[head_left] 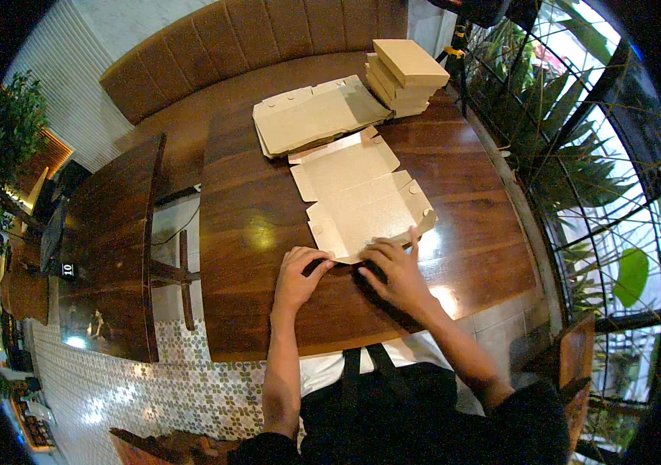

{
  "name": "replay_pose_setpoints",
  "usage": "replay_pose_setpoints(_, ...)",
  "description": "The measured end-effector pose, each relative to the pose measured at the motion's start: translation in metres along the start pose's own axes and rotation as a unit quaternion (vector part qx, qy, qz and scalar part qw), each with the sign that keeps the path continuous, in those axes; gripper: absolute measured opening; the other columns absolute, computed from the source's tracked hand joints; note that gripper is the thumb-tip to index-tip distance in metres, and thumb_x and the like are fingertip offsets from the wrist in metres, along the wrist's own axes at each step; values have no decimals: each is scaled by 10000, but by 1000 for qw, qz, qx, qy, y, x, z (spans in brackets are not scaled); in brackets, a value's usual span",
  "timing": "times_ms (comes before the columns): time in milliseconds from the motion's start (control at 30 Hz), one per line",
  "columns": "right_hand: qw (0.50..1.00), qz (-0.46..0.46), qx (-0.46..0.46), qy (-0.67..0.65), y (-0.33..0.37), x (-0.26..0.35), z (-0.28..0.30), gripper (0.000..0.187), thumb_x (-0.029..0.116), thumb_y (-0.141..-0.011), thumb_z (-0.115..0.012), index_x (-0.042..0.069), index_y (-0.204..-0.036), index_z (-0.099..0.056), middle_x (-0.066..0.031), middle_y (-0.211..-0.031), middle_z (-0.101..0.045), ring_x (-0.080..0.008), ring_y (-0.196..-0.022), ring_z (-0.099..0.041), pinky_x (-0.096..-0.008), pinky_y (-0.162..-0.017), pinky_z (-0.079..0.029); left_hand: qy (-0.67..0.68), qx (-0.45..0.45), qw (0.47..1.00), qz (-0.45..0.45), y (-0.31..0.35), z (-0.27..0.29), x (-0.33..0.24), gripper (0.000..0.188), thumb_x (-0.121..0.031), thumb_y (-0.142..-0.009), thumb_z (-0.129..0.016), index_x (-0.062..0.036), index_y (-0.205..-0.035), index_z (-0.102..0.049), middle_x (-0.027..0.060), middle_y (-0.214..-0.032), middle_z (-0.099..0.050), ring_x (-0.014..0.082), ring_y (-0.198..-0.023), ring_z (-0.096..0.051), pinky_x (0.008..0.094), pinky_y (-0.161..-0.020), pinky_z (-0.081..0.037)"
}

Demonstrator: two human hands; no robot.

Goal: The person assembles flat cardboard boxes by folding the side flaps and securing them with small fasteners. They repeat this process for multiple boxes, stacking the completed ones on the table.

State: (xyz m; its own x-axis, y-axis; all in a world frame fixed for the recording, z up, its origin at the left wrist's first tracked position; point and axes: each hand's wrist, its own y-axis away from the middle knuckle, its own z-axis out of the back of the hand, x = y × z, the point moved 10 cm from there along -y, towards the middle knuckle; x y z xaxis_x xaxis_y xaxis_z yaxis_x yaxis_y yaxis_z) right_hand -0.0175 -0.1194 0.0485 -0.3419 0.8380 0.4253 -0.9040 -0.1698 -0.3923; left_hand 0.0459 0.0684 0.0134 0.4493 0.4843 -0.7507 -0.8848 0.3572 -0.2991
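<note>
A partly folded cardboard box (357,205) lies opened out on the wooden table in front of me, some of its side flaps tilted up. My left hand (299,275) pinches the near left corner of its front edge between thumb and fingers. At the same edge, further right, my right hand (396,271) has bent fingers over the cardboard and its thumb tucked below, gripping it. Behind the box lies a pile of flat cardboard blanks (315,116). Several folded boxes (412,66) are stacked beside that pile, at the far right.
The dark wooden table (245,294) ends just before my body. A brown padded bench (260,39) runs along its far side. Another wooden table (113,256) stands to the left across a gap. Metal grillework with plants (563,132) borders the right side.
</note>
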Motion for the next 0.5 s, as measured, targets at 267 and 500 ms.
replay_pose_setpoints(267,996,-51,-22,-72,-31,10,-12,214,327,-969,-687,136,-1011,-775,-53,-951,-762,-257,-974,-696,-511,-1069,-352,174,-79,977,98,2,11,27,293,-112,-950,-750,-19,-1218,-676,108,-1146,-705,177,-1018,-696,323,-869,-562)
replay_pose_setpoints(500,985,-120,-60,-106,-34,2,-16,215,300,-964,-699,111,-994,-798,-86,-903,-775,-288,-896,-711,-480,-1016,-372,373,-106,880,273,17,-8,56,538,-127,-968,-741,65,-1393,-474,246,-1201,-665,255,-861,-756,345,-727,-645)
